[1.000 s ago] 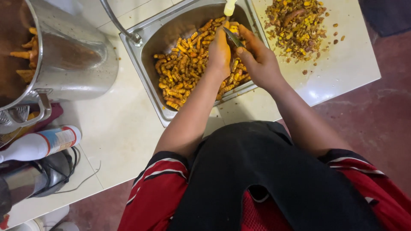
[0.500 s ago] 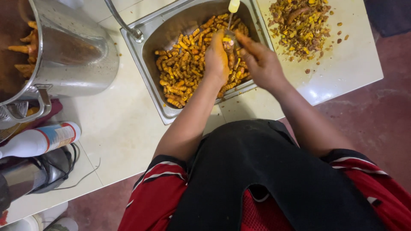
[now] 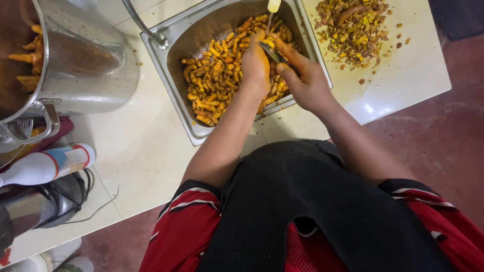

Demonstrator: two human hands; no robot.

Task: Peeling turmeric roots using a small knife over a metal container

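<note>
A steel sink [image 3: 176, 50] set in a pale counter holds a heap of orange-yellow turmeric roots [image 3: 214, 83]. Both hands are over the sink's right half. My left hand [image 3: 255, 63] is closed around one root, held under the tap's thin stream. My right hand [image 3: 302, 80] grips a small knife [image 3: 269, 52] whose blade rests against that root. A pale tap spout [image 3: 274, 5] hangs just above the hands.
A pile of peelings and scraps [image 3: 355, 27] lies on the counter right of the sink. A large steel pot [image 3: 75, 60] with orange roots stands at the left. A white bottle [image 3: 48, 163] and a dark appliance [image 3: 35, 209] sit at the lower left.
Both hands shifted slightly toward the far side of the sink, under the tap. The knife blade now lies against the root in my left hand.
</note>
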